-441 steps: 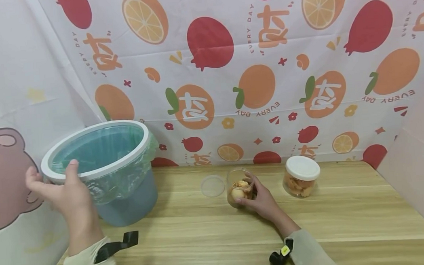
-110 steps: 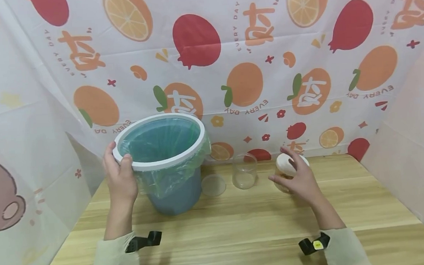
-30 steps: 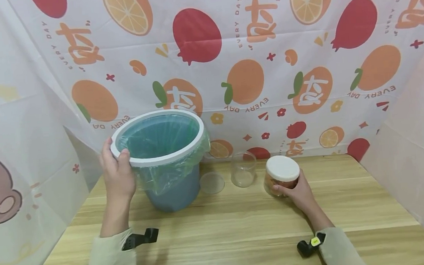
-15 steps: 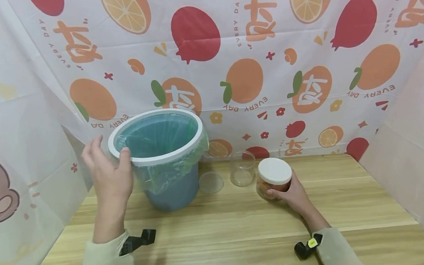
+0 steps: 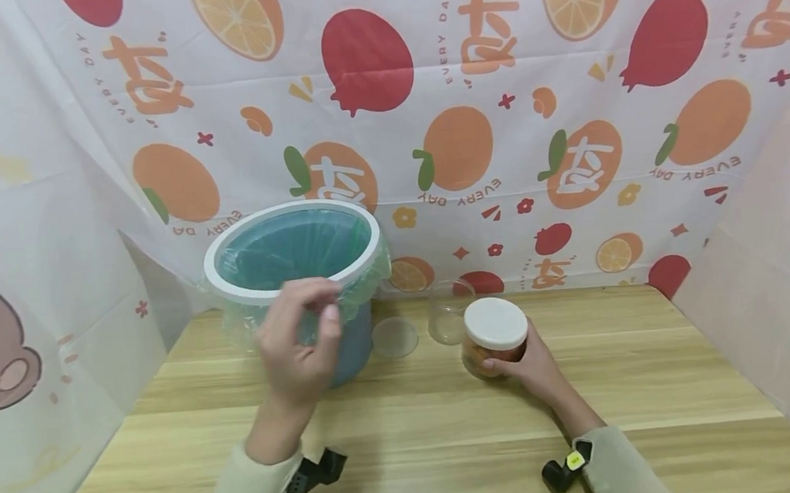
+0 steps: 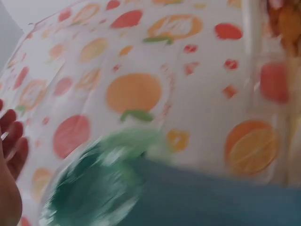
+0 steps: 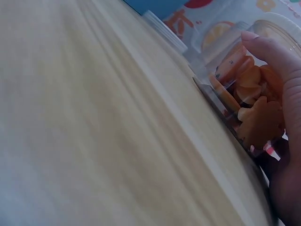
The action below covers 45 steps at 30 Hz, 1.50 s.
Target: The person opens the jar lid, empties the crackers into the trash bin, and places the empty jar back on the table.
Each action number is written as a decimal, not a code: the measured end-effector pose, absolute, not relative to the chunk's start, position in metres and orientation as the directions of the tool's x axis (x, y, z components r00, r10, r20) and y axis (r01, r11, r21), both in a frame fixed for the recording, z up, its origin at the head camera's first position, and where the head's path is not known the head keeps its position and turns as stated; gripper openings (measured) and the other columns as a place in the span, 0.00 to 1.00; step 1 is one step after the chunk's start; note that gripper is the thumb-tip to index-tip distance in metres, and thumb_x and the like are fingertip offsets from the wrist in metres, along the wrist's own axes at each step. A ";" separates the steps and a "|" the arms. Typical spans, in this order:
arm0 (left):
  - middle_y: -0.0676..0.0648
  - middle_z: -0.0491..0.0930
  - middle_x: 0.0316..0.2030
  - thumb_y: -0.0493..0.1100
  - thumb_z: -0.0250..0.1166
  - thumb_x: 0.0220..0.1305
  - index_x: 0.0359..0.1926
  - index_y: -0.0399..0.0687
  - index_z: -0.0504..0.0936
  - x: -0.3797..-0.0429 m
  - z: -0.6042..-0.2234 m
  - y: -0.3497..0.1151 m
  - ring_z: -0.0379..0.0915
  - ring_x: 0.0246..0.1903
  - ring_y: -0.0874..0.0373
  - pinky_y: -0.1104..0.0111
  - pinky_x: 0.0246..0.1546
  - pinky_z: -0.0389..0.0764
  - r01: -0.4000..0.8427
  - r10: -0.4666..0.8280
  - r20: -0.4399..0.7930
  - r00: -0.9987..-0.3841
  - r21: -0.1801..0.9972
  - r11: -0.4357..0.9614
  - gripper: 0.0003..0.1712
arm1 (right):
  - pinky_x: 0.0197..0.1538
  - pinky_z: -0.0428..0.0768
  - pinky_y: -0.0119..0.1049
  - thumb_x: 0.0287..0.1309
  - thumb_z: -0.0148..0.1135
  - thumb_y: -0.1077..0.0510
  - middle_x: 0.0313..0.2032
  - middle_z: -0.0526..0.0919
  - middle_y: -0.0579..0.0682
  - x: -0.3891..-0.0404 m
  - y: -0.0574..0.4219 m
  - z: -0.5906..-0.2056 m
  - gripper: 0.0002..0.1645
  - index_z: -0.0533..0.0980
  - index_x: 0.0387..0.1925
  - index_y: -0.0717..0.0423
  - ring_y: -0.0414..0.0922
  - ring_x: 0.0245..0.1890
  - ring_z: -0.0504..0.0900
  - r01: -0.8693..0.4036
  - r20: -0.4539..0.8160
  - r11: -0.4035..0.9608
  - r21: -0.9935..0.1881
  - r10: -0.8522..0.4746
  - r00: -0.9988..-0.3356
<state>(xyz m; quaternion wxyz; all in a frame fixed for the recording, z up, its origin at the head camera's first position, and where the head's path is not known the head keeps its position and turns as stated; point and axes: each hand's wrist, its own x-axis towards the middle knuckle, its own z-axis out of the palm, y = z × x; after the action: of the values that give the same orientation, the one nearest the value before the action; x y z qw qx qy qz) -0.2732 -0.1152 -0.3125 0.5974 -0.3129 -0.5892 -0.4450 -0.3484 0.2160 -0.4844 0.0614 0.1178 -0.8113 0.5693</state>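
My right hand [image 5: 537, 373] grips a clear jar [image 5: 476, 353] with a white lid [image 5: 496, 323], thumb across its front. The right wrist view shows thin orange-brown snack pieces [image 7: 258, 120] through its wall, some with scalloped edges, and the jar low at the wood surface. My left hand [image 5: 300, 354] is raised in front of the bin, its fingers loosely bent and holding nothing. At the left edge of the left wrist view, fingers [image 6: 16, 141] show. A clear jar without a lid [image 5: 444, 325] stands behind the held jar, and a clear disc-shaped lid [image 5: 395, 338] lies flat beside it.
A blue-grey bin [image 5: 357, 347] with a white rim [image 5: 228, 288] and green plastic liner stands on the left of the wooden table [image 5: 434, 440]. Behind is a fruit-print cloth [image 5: 389, 156]; pale sheets [image 5: 763, 277] close the sides.
My left hand has let go of the bin's rim and swung right, in front of it. The right hand has brought the lidded jar leftward and nearer. Earlier, the lidless jar held snack pieces.
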 end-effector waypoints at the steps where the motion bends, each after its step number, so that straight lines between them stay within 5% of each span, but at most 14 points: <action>1: 0.38 0.84 0.29 0.36 0.57 0.59 0.34 0.31 0.84 -0.275 -0.318 -0.113 0.76 0.30 0.57 0.77 0.37 0.77 0.903 -0.096 0.984 -0.148 0.174 0.394 0.12 | 0.67 0.67 0.32 0.44 0.83 0.55 0.68 0.70 0.49 -0.348 0.214 -0.484 0.62 0.55 0.75 0.47 0.46 0.66 0.68 -0.261 0.232 0.319 -0.911 -0.126 -0.964; 5: 0.43 0.85 0.38 0.34 0.61 0.60 0.45 0.37 0.83 -0.277 -0.335 -0.100 0.80 0.36 0.57 0.73 0.36 0.82 0.858 0.133 0.900 -0.416 0.339 0.386 0.13 | 0.69 0.68 0.40 0.44 0.83 0.54 0.68 0.70 0.48 -0.344 0.205 -0.484 0.62 0.55 0.75 0.45 0.46 0.67 0.69 -0.272 0.233 0.321 -0.907 -0.155 -0.960; 9: 0.45 0.81 0.55 0.43 0.67 0.64 0.61 0.42 0.76 -0.278 -0.350 -0.085 0.80 0.53 0.53 0.60 0.50 0.85 0.705 0.328 0.642 -0.693 0.509 0.494 0.26 | 0.70 0.68 0.45 0.43 0.83 0.54 0.68 0.71 0.49 -0.342 0.198 -0.484 0.61 0.56 0.75 0.45 0.47 0.67 0.70 -0.282 0.236 0.313 -0.907 -0.178 -0.955; 12: 0.46 0.76 0.64 0.50 0.70 0.64 0.68 0.45 0.72 -0.284 -0.361 -0.077 0.74 0.64 0.50 0.54 0.63 0.77 0.604 0.393 0.459 -0.796 0.566 0.561 0.34 | 0.71 0.66 0.49 0.43 0.83 0.55 0.67 0.71 0.50 -0.339 0.192 -0.484 0.61 0.56 0.74 0.46 0.49 0.67 0.70 -0.278 0.231 0.287 -0.917 -0.186 -0.955; 23: 0.36 0.65 0.72 0.49 0.75 0.58 0.74 0.38 0.62 -0.309 -0.409 -0.062 0.63 0.71 0.37 0.44 0.68 0.70 0.454 0.414 0.278 -0.867 0.782 0.427 0.48 | 0.73 0.63 0.58 0.43 0.83 0.53 0.70 0.69 0.53 -0.331 0.174 -0.482 0.64 0.54 0.76 0.47 0.52 0.70 0.68 -0.278 0.219 0.284 -0.918 -0.222 -0.950; 35: 0.36 0.61 0.74 0.47 0.75 0.59 0.79 0.40 0.50 -0.324 -0.436 -0.053 0.62 0.72 0.37 0.44 0.70 0.68 0.319 0.409 0.209 -0.888 0.921 0.223 0.57 | 0.72 0.64 0.58 0.42 0.84 0.52 0.70 0.70 0.54 -0.335 0.171 -0.486 0.63 0.56 0.76 0.44 0.53 0.70 0.69 -0.317 0.235 0.299 -0.900 -0.280 -0.931; 45: 0.39 0.61 0.75 0.49 0.79 0.52 0.78 0.43 0.54 -0.349 -0.428 -0.059 0.63 0.71 0.40 0.45 0.70 0.68 0.358 0.542 0.209 -0.814 0.915 0.184 0.59 | 0.72 0.65 0.55 0.42 0.84 0.54 0.70 0.70 0.51 -0.338 0.174 -0.486 0.63 0.56 0.76 0.40 0.51 0.69 0.69 -0.325 0.234 0.263 -0.908 -0.324 -0.917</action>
<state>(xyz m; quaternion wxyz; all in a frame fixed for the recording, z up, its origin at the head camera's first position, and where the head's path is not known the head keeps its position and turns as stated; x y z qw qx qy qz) -0.3491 -0.0590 -0.4283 -0.0810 -0.2940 -0.7651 -0.5671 -0.3377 0.1742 -0.4855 0.0004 0.2043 -0.7947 0.5715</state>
